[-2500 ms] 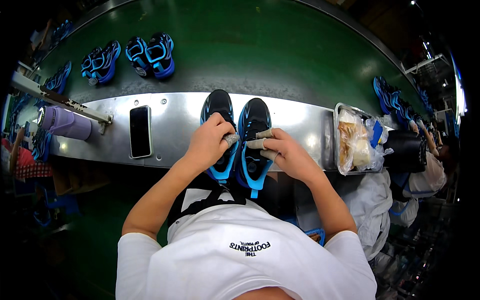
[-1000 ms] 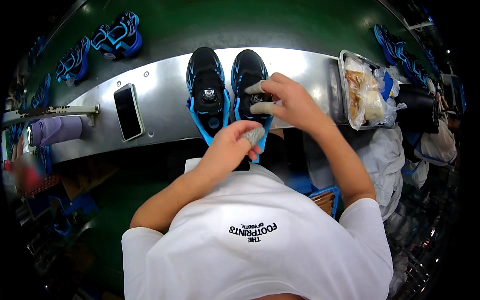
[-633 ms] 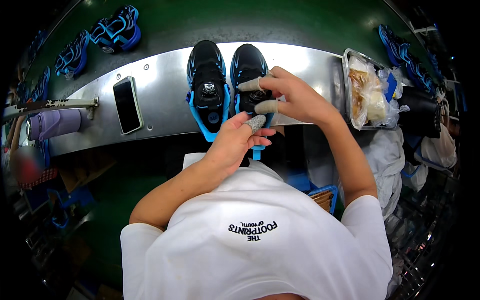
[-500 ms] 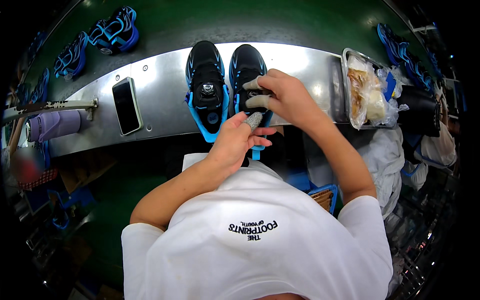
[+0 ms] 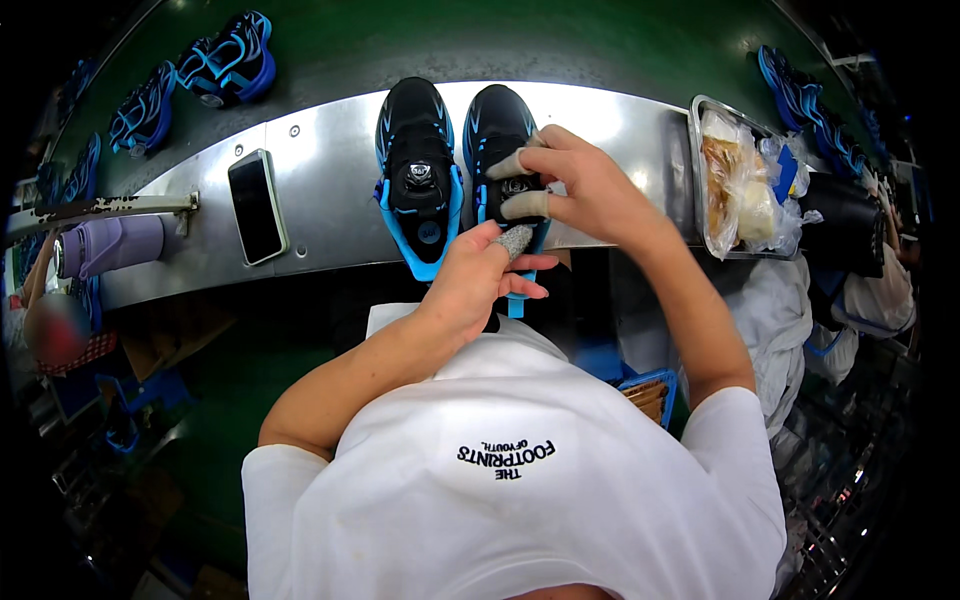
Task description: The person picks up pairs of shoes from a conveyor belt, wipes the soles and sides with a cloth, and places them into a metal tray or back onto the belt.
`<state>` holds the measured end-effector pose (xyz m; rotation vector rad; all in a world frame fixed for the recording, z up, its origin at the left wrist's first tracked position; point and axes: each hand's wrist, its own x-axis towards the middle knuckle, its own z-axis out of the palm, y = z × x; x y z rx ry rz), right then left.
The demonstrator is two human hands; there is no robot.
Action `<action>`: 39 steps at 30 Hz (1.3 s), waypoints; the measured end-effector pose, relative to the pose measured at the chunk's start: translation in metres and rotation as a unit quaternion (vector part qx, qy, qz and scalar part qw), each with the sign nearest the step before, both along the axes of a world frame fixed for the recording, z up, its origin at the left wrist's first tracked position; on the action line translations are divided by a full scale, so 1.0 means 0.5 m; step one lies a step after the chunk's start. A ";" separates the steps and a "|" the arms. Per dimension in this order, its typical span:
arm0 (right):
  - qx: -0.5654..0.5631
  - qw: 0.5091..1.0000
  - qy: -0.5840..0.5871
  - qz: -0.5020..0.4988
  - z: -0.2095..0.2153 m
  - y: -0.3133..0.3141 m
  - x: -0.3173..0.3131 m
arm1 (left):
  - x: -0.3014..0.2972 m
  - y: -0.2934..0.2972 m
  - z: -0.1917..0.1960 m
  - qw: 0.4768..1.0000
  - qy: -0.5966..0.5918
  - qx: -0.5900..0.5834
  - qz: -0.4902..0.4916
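Fingers [image 5: 526, 206] of our right hand [image 5: 600, 195] stand apart around dial [image 5: 516, 186] of right shoe [image 5: 499, 112]; if pinching, we cannot tell. Left hand [image 5: 465, 280], fingers parted, is by heel [image 5: 516, 307], at table's [image 5: 340, 160] near edge. Left shoe [image 5: 410, 110] beside, hands off: perhaps done; right shoe, we judge, unfinished.

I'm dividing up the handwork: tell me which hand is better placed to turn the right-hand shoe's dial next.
Probably the right hand: its covered fingertips sit around the dial. The left hand lies lower, near the heel of the right-hand shoe.
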<state>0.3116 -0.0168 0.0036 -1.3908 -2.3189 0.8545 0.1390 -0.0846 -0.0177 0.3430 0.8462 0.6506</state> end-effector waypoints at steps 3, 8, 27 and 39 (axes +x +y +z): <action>-0.050 0.991 0.104 0.067 0.004 0.010 0.004 | 0.003 0.004 0.001 1.000 0.015 0.001 -0.002; -0.038 0.998 -0.019 -0.043 0.003 -0.024 -0.016 | 0.004 0.004 -0.001 1.000 0.022 -0.008 -0.007; -0.060 0.984 0.137 0.099 -0.010 0.028 0.022 | 0.008 0.005 0.004 0.999 0.038 -0.008 -0.005; -0.056 0.986 0.138 0.074 -0.016 0.019 0.018 | 0.004 0.012 0.008 0.999 0.034 -0.015 -0.009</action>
